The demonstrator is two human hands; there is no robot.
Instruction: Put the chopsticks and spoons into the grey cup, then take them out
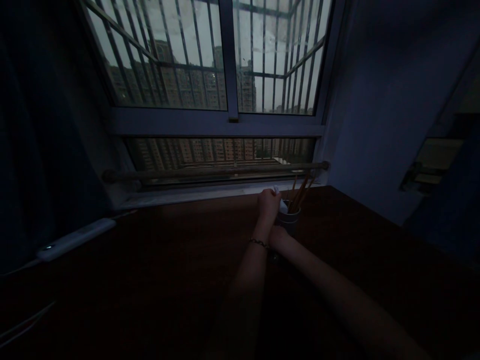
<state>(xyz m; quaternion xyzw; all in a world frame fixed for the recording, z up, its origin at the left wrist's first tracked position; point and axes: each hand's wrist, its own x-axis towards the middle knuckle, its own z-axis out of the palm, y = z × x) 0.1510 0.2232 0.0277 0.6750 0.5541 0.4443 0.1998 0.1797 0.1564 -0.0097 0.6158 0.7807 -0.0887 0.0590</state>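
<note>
My left hand (268,201), with a bracelet on its wrist, is closed with its fingers curled round a small white object (283,206) whose kind is too dark to make out. That object is at the left rim of a grey pot (289,220), and I cannot tell whether its lower end is inside. Several thin brown sticks (299,194) stand in the pot, leaning right. My right hand (279,237) is low beside the pot, partly behind my left wrist. Its fingers are hidden, so whether it grips the pot does not show.
A dark brown wooden surface (187,235) runs to the window sill. A white power strip (77,239) lies at the left, with pale cables (28,322) nearer me. A horizontal rail (210,171) crosses before the barred window. Dark curtains hang on both sides.
</note>
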